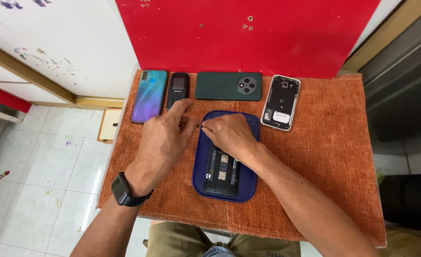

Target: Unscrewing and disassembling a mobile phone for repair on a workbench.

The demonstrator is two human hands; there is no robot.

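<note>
– Where is the opened black phone (221,170)?
– In the dark blue rectangular tray (200,162), mid-surface.
– And the hands?
– Right hand (228,134) pinches at its far end; left hand (163,143) rests loose, grasping nothing.

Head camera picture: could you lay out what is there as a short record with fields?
Surface: orange cloth on a small table
Middle: opened black phone lying on a blue tray
Right hand: resting on the top end of the opened phone
Left hand: beside the tray, wearing a black watch
Back row: blue phone, small keypad phone, dark green phone, phone without back cover
Behind: red board
</note>
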